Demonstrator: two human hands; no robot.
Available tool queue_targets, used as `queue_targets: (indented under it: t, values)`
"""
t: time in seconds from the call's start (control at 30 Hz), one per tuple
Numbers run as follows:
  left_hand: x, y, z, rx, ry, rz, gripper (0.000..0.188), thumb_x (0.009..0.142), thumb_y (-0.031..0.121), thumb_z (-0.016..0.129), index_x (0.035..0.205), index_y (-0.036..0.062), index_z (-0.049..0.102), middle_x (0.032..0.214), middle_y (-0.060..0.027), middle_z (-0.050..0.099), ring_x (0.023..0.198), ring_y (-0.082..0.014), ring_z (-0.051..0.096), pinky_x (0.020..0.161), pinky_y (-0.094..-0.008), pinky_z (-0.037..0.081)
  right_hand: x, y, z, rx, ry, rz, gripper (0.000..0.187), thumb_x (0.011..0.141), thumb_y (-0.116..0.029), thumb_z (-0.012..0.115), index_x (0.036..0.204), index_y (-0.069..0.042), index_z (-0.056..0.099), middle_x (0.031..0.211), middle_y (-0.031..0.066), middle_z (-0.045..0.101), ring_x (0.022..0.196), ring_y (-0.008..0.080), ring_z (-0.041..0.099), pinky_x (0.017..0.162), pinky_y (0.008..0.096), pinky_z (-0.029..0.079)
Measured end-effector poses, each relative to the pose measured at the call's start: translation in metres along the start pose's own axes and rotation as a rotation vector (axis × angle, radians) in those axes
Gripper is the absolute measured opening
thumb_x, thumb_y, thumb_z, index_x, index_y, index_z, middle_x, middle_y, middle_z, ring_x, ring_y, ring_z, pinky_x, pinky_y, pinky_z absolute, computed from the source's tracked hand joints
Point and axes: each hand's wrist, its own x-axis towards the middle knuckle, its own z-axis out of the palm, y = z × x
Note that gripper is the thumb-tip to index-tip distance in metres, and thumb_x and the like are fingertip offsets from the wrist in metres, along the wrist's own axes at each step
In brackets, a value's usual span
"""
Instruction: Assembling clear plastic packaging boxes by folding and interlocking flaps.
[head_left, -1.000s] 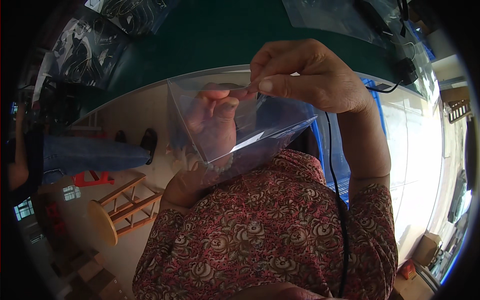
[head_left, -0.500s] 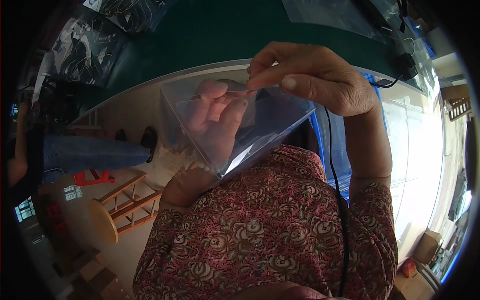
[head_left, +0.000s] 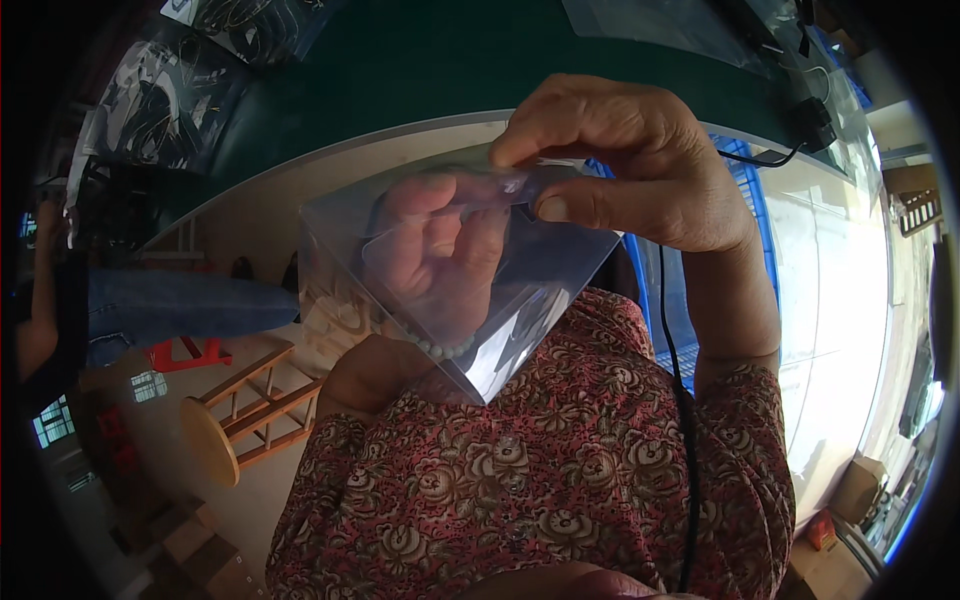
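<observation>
In front of my chest is a stiff, clear plastic sheet [head_left: 400,295], folded so that it has creased edges and a lower corner pointing toward me. My left hand [head_left: 440,240] shows through the plastic, its fingers curled up to the upper edge and a beaded bracelet at the wrist. From the right, my right hand [head_left: 620,165] grips that same upper edge between thumb and bent forefinger. The two hands' fingertips come close together there. Glare on the plastic hides exactly how the left fingertips meet the edge.
Beyond my hands lies a green-topped table [head_left: 400,80] with a pale rim. Bags of cables [head_left: 170,95] lie at its far left, and a black adapter [head_left: 812,125] on its right. A wooden stool [head_left: 250,410] and another person's jeans-clad leg [head_left: 180,315] are to the left; a blue crate [head_left: 745,200] is to the right.
The clear plastic sheet has tilted and its lower corner has swung right. My right hand has shifted slightly left, with its thumb lower. My left hand has turned a little behind the plastic.
</observation>
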Motion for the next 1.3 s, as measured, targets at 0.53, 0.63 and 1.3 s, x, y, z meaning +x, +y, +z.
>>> queue_targets:
  t: [0.53, 0.63, 1.3]
  values:
    - [-0.009, -0.006, -0.003, 0.127, -0.027, 0.069, 0.060, 0.085, -0.020, 0.058, 0.136, 0.0057, 0.042, 0.117, -0.0167, 0.061, 0.110, -0.0249, 0.062, 0.099, -0.0403, 0.050, -0.008, 0.011, 0.008, -0.071, 0.097, -0.115, 0.021, 0.072, 0.011, 0.077, 0.087, -0.004, 0.074, 0.098, 0.0105, 0.069, 0.104, 0.0257, 0.069, 0.092, 0.0363, 0.055]
    - [-0.013, -0.009, -0.001, 0.134, -0.025, 0.065, 0.061, 0.087, -0.016, 0.059, 0.140, 0.0081, 0.041, 0.122, -0.0170, 0.057, 0.115, -0.0256, 0.058, 0.101, -0.0413, 0.049, -0.011, 0.016, 0.010, -0.022, 0.133, -0.128, 0.023, 0.072, 0.011, 0.076, 0.089, -0.003, 0.075, 0.101, 0.0128, 0.070, 0.103, 0.0253, 0.070, 0.091, 0.0352, 0.055]
    - [-0.008, -0.009, -0.006, 0.080, -0.097, 0.034, 0.058, 0.089, -0.004, 0.071, 0.139, 0.0081, 0.045, 0.127, -0.0174, 0.055, 0.120, -0.0263, 0.057, 0.103, -0.0392, 0.047, -0.022, 0.010, 0.008, -0.083, 0.089, -0.030, 0.026, 0.078, 0.008, 0.065, 0.099, -0.002, 0.077, 0.113, 0.0162, 0.069, 0.107, 0.0261, 0.069, 0.093, 0.0358, 0.054]
